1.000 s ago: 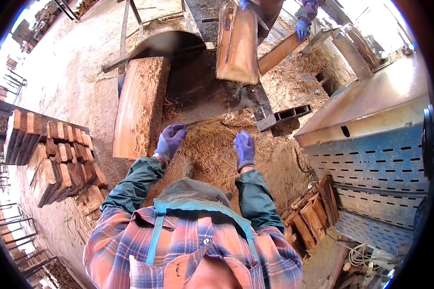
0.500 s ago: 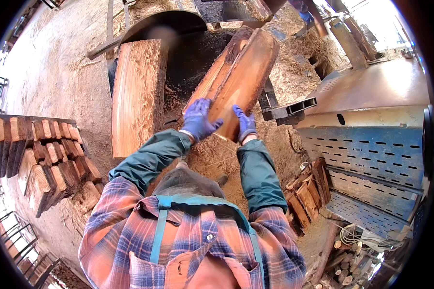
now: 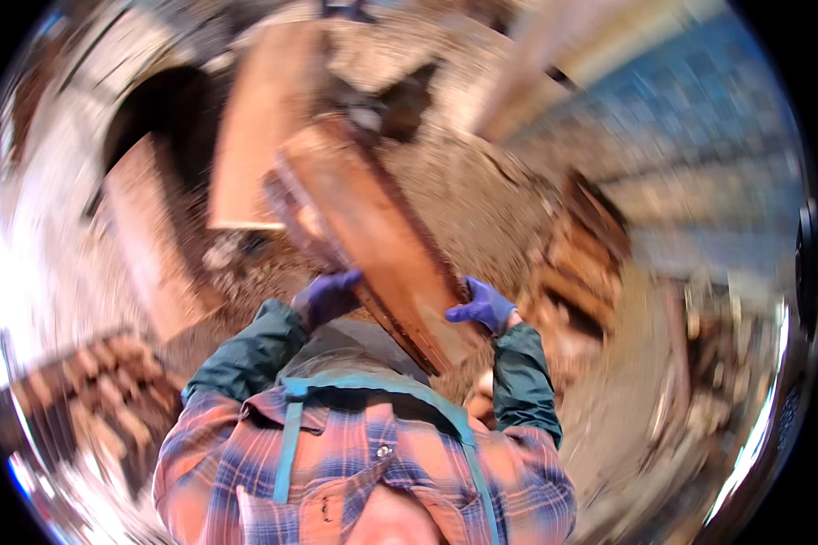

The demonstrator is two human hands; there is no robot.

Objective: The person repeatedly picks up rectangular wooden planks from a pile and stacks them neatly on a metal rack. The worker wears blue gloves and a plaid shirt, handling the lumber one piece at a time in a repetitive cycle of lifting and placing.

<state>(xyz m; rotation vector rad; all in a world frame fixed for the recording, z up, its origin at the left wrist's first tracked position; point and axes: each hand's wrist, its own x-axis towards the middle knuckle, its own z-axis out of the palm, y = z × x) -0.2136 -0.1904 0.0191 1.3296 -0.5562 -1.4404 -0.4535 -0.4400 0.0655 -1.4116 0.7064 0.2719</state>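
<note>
In front of my body I hold a pair of thick, rough-edged wooden slabs, tilted with the far end toward the left. The upper slab (image 3: 377,232) lies over a second one, whose edge shows along its left side. My left hand (image 3: 330,297), in a purple glove, grips the left edge near the close end. Across from it, my right hand (image 3: 483,306), gloved alike, is closed on the right edge with the thumb on top. Some fingers are hidden under the wood. Beyond the held pair lies another wide slab (image 3: 268,127).
A further slab (image 3: 154,236) lies at the left beside a dark round shape (image 3: 168,100). Stacked short timber (image 3: 100,391) stands at the lower left, and wood pieces (image 3: 577,272) lie at the right. A blue metal panel (image 3: 673,109) rises at the far right. Motion blurs the surroundings.
Both hands have gripped the slabs and drawn them toward my body, swinging the far end leftward. The whole view has turned, so the blue panel sits higher and more wood shows at the left.
</note>
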